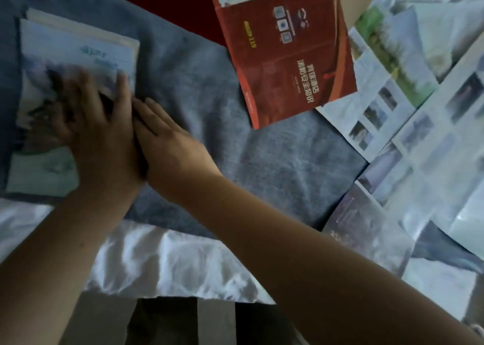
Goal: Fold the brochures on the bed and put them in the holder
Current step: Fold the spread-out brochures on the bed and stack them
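The person's left hand [97, 135] lies flat on a folded brochure [76, 56] at the left of the bed, fingers spread and straight, pressing down rather than gripping. It is blurred, so exactly how the fingertips lie cannot be told. The right hand [170, 143] sits just beside it and touches it, fingers straight and together, holding nothing — whether its tips rest on the brochure's edge or on the grey blanket [209, 88] next to it is unclear. The folded brochure rests on the blanket, with the edge of at least one more pale sheet showing under it at the top. A red brochure [288, 56] lies open well apart to the right, and beyond it several unfolded brochures [392, 96] overlap one another. A white sheet [170, 261] shows below the blanket. No holder can be made out. The step in hand looks like flattening a crease. The blanket is soft and rumpled, so pressure there may give a weak or crooked fold, and the panels could spring open once the hands lift. Paper lying on paper may also slide — a sideways push would skew the stack. In reaching across for the next brochure, a forearm could drag the overlapping sheets out of place or off the bed.
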